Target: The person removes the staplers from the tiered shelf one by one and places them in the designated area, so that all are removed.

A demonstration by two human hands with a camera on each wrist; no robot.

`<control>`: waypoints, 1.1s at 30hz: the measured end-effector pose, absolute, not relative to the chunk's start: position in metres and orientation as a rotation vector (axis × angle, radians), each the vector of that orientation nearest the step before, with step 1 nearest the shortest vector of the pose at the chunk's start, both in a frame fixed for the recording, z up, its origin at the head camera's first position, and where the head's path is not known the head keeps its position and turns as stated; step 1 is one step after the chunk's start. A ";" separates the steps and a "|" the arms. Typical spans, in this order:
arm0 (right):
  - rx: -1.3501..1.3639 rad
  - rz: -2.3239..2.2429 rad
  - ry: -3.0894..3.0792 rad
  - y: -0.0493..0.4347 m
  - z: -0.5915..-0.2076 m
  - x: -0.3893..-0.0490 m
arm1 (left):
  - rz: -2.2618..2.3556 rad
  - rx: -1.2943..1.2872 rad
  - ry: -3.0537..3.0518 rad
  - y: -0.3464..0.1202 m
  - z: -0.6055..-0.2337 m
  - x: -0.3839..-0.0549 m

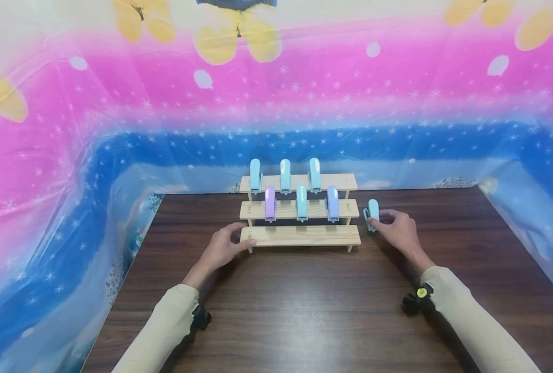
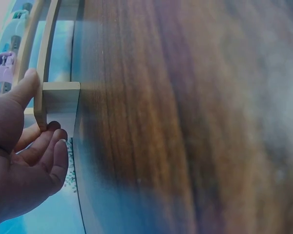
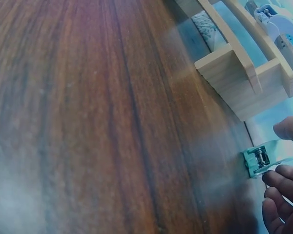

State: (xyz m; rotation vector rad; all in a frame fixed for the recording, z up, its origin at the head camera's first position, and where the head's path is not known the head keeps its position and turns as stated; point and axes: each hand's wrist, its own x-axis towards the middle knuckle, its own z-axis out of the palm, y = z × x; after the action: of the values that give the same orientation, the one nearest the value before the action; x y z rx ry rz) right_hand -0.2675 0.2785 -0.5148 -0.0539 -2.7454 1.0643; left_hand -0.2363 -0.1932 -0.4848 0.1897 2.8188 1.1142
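Note:
A three-tier wooden stand (image 1: 301, 236) stands on the table. My left hand (image 1: 223, 245) grips the left end of its lowest shelf, thumb over the top; in the left wrist view the fingers (image 2: 58, 161) curl below the board. To the right of the stand, my right hand (image 1: 397, 231) pinches a mint-green stapler (image 1: 373, 211), held upright beside the middle and lowest tiers. From the right wrist, the metal inside of this stapler (image 3: 260, 157) shows at its end. Three mint-green staplers, one marked by its middle place (image 1: 285, 175), line the top shelf.
On the middle shelf stand a purple stapler (image 1: 270, 203), a mint-green stapler (image 1: 302, 202) and a lavender-blue stapler (image 1: 333, 202). The lowest shelf is bare wood. A patterned cloth (image 1: 304, 109) hangs behind and around the dark wooden table (image 1: 286, 311).

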 end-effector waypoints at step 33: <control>0.089 1.120 -2.590 0.254 -0.427 -0.267 | 1.105 0.192 2.824 -0.192 -0.484 -0.236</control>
State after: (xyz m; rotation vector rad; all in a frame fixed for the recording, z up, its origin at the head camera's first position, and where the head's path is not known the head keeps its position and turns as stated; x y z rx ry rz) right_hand -0.2667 0.2535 -0.4269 0.0887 -2.5901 1.1200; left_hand -0.2358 -0.1922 -0.4837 0.1920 2.8237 1.1045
